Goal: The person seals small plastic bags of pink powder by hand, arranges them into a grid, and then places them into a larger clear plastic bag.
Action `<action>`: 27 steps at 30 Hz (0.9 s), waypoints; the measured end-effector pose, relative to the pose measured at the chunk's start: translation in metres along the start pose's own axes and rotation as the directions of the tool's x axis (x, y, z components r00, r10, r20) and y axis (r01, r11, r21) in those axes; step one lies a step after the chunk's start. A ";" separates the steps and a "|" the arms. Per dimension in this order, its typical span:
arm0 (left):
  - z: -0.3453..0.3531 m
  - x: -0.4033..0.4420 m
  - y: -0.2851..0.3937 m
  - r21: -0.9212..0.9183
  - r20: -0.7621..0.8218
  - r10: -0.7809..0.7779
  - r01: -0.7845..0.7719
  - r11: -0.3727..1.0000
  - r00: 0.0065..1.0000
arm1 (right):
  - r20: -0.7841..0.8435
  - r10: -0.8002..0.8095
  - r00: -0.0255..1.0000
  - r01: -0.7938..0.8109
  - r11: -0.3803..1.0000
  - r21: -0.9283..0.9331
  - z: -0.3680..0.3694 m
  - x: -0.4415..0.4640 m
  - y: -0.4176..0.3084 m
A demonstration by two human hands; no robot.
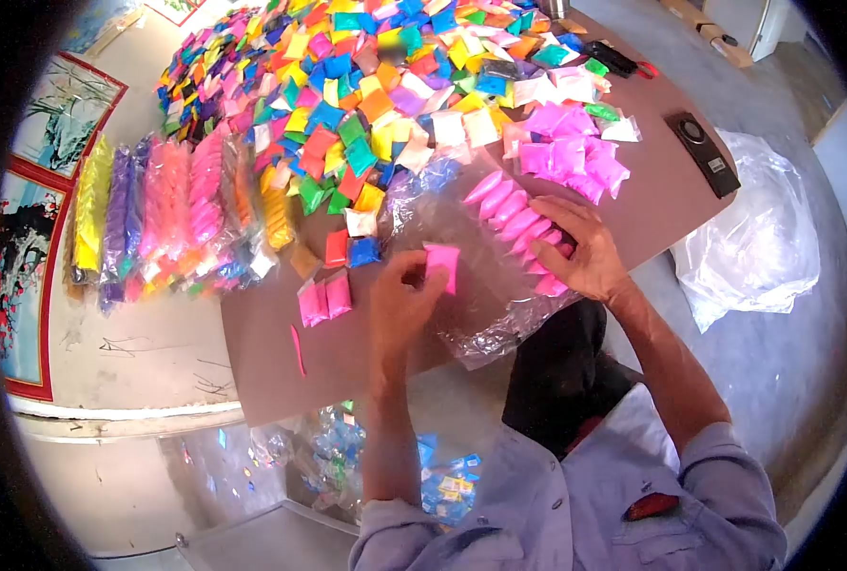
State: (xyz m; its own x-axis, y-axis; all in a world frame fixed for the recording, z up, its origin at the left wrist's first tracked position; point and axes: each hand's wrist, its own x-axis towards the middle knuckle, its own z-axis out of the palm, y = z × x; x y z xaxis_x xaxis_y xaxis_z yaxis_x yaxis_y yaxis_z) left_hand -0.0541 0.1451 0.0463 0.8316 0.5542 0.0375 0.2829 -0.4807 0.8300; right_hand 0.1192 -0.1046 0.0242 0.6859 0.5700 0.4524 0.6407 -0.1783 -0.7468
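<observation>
My left hand (406, 290) pinches a small pink packet (443, 264) between thumb and fingers, above the near part of the brown table. My right hand (583, 249) curls over the near end of a row of overlapping pink packets (509, 211), its fingers gripping them. The row lies on a clear plastic bag (485, 328) that reaches the table's near edge. Two more pink packets (325, 297) rest left of my left hand. Beyond my right hand is a loose pile of pink packets (575, 152).
A large heap of multicoloured packets (347, 86) covers the far side of the table (271, 357). Filled clear bags (171, 205) line the left side. A pink strip (298, 350) lies nearby. A black device (704, 152) sits at right, beside a big plastic bag (751, 228).
</observation>
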 end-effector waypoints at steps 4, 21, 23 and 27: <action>0.008 0.010 0.012 0.089 0.086 -0.034 0.027 0.996 0.996 | 0.005 -0.005 1.000 0.005 1.000 -0.012 0.001 -0.001 0.005; 0.004 0.035 0.000 -0.348 -0.102 -0.110 0.068 0.935 0.989 | 0.039 0.033 0.999 -0.033 0.999 0.000 0.002 -0.001 0.008; 0.014 0.043 -0.004 -0.419 -0.178 -0.106 0.022 0.908 0.978 | 0.035 0.026 0.999 -0.026 1.000 -0.009 0.002 -0.001 0.007; 0.032 0.053 -0.001 -0.550 -0.101 -0.099 0.028 0.835 0.990 | 0.029 0.023 0.999 -0.022 0.999 -0.024 0.000 -0.001 0.003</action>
State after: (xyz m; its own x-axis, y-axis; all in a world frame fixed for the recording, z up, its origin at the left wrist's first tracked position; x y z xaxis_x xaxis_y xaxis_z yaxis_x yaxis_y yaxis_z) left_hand 0.0048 0.1536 0.0296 0.7465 0.6653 0.0110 -0.0036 -0.0125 0.9999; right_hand 0.1210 -0.1059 0.0217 0.6898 0.5892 0.4208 0.6337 -0.2101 -0.7445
